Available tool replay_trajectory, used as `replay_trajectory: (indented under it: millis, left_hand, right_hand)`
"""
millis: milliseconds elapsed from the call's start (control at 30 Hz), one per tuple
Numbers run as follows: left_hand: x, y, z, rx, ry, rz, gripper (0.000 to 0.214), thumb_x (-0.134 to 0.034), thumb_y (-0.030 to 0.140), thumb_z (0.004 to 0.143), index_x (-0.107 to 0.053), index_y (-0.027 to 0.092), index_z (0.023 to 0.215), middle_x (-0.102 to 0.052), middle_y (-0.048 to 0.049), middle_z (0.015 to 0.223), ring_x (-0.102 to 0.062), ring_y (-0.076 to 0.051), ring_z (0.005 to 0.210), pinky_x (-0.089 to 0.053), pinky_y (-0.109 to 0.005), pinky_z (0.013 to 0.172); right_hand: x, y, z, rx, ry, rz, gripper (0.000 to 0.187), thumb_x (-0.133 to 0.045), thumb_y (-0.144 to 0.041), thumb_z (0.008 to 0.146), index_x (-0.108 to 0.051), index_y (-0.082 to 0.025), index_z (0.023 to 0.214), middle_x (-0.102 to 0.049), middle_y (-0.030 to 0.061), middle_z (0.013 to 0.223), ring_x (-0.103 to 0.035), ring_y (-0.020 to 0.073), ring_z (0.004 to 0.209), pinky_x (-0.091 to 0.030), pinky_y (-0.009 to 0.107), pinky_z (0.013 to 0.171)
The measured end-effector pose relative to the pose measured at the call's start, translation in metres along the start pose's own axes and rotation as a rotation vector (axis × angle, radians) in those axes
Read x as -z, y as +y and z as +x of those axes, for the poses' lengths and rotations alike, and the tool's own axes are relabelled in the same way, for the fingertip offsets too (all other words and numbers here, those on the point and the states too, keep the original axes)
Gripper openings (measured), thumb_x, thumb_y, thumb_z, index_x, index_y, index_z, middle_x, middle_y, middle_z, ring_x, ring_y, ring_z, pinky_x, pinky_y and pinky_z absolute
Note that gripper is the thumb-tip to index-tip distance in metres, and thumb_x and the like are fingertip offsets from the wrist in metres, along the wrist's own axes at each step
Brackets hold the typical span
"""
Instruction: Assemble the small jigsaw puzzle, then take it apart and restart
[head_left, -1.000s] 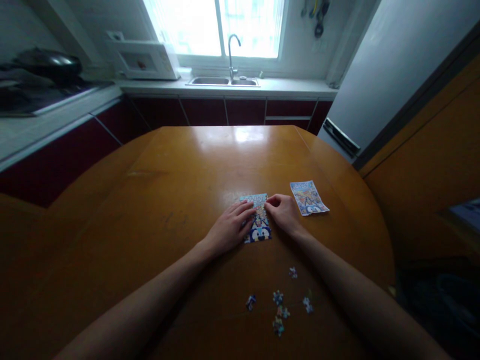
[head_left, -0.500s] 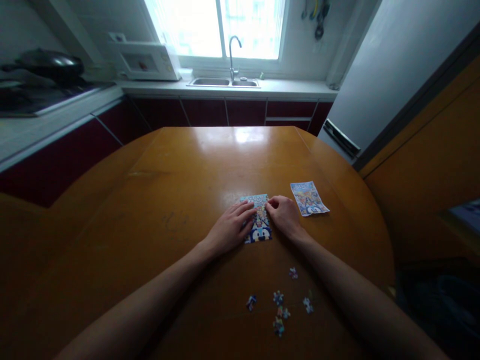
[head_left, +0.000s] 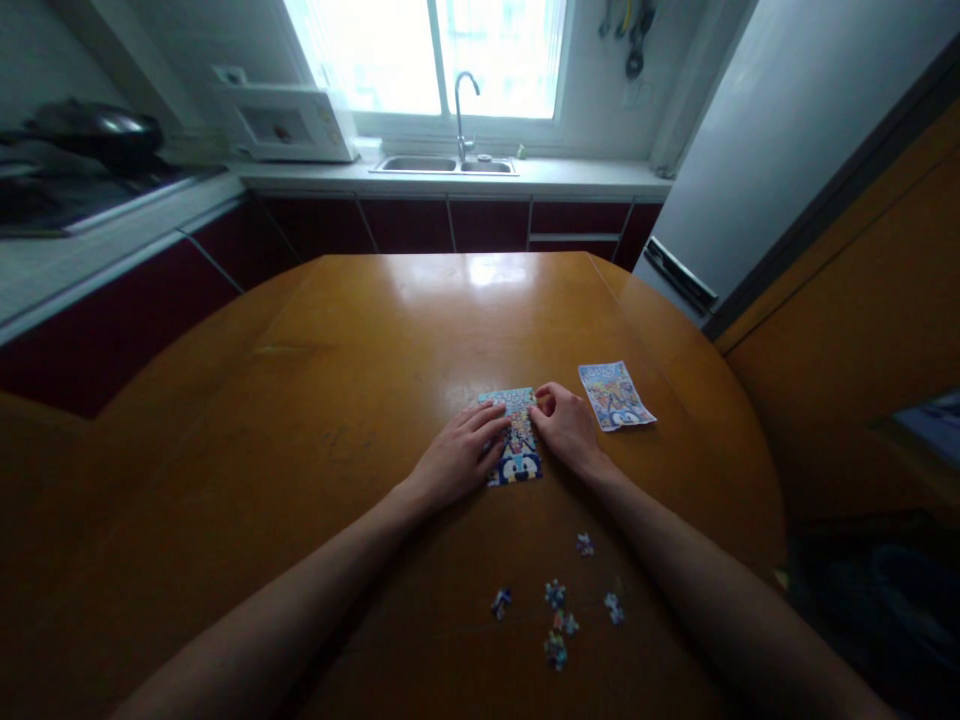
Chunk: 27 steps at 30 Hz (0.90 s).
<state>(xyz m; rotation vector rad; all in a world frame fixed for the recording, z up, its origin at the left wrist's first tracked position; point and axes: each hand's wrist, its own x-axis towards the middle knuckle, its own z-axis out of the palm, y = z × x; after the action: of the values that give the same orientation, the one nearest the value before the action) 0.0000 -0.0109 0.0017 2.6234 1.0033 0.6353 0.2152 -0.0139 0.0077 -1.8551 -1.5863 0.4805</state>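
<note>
Finds the jigsaw puzzle (head_left: 517, 455) flat on the table (head_left: 360, 330), right of its middle. Records the left hand (head_left: 456, 462) on the puzzle's left edge, fingers spread, pressed down. Notes the right hand (head_left: 568, 430) at the puzzle's upper right corner, fingers curled, thumb against forefinger; cannot tell of any piece pinched between. Logs a printed sheet (head_left: 615, 395) beside that hand, toward the right edge, and loose pieces (head_left: 559, 612) by the near edge.
</note>
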Motion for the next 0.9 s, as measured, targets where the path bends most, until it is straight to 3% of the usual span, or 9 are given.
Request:
replay_trajectory:
  millis: [133, 267, 733, 900]
  left_hand:
    - [0.000, 0.000, 0.000, 0.003, 0.001, 0.010, 0.033, -0.050, 0.030, 0.102, -0.063, 0.023, 0.132, -0.058, -0.0067, 0.146, -0.049, -0.026, 0.140, -0.039, -0.053, 0.120]
    - [-0.001, -0.001, -0.001, -0.005, -0.005, 0.029, 0.034, -0.050, 0.031, 0.103, -0.062, 0.023, 0.134, -0.057, -0.0061, 0.148, -0.048, -0.025, 0.141, -0.038, -0.052, 0.120]
    - [-0.001, -0.001, -0.001, -0.003, 0.000, 0.007, 0.033, -0.050, 0.031, 0.102, -0.062, 0.023, 0.132, -0.058, -0.0068, 0.147, -0.048, -0.026, 0.140, -0.039, -0.053, 0.120]
    - [0.000, -0.001, -0.001, 0.003, -0.017, 0.016, 0.034, -0.050, 0.030, 0.103, -0.062, 0.021, 0.133, -0.057, -0.0082, 0.147, -0.047, -0.026, 0.141, -0.039, -0.051, 0.120]
  right_hand:
    - [0.008, 0.011, 0.001, 0.029, 0.021, 0.070, 0.015, -0.058, -0.020, 0.090, -0.072, -0.019, 0.095, -0.075, 0.0047, 0.084, -0.068, 0.0188, 0.076, -0.048, 0.028, 0.071]
    - [0.016, 0.019, -0.004, 0.087, -0.041, -0.004, 0.021, -0.057, -0.015, 0.088, -0.076, -0.019, 0.095, -0.076, 0.0067, 0.096, -0.068, 0.0200, 0.085, -0.048, 0.030, 0.080]
    - [0.021, 0.006, -0.007, 0.194, -0.170, -0.198, 0.024, -0.057, -0.021, 0.094, -0.081, -0.025, 0.095, -0.074, 0.0059, 0.097, -0.066, 0.0204, 0.086, -0.046, 0.029, 0.077]
    - [0.020, 0.010, -0.005, 0.151, -0.084, -0.085, 0.023, -0.055, -0.016, 0.093, -0.078, -0.021, 0.095, -0.076, 0.0062, 0.098, -0.067, 0.0202, 0.092, -0.047, 0.029, 0.083]
